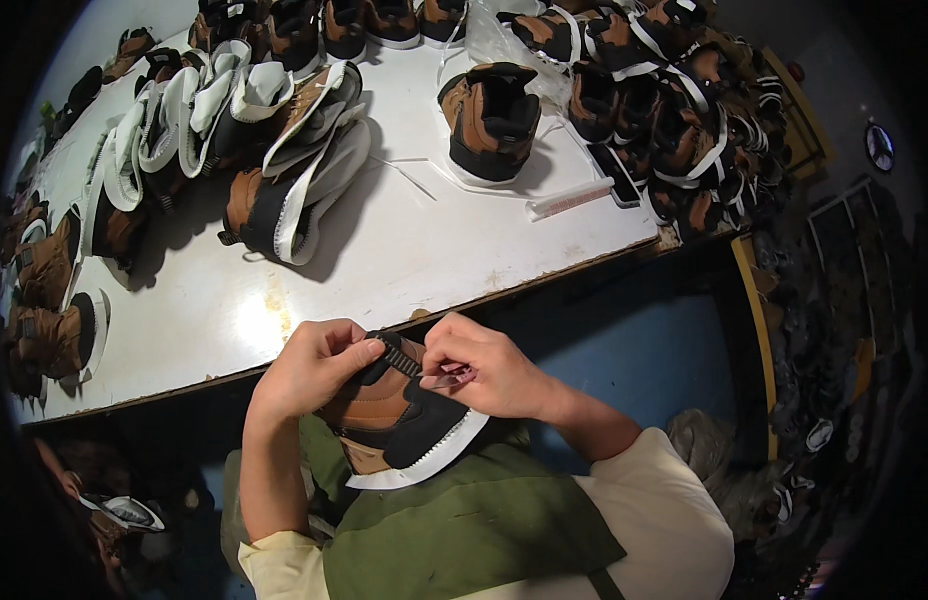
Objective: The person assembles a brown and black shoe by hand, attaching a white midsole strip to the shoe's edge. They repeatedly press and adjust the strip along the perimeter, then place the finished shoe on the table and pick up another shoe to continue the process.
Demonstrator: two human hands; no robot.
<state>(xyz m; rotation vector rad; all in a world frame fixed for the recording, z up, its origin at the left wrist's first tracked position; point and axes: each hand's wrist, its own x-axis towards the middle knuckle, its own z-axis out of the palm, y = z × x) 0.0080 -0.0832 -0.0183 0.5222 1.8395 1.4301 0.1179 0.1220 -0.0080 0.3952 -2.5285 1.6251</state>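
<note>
A brown and black shoe upper, with a white stitched strip along its lower edge, rests tilted against my green apron. My left hand grips its top edge, thumb pressed beside a black ribbed strip. Over the upper's right side, my right hand is closed around a small pointed metal tool with a reddish-purple handle. The tool's tip is at the ribbed strip; its exact kind is too small to make out.
Ahead is a white table with a worn front edge. A single shoe upper stands on it near a clear plastic bag. Stacked uppers lie left, and a large heap of uppers fills the right. Another person's hand shows lower left.
</note>
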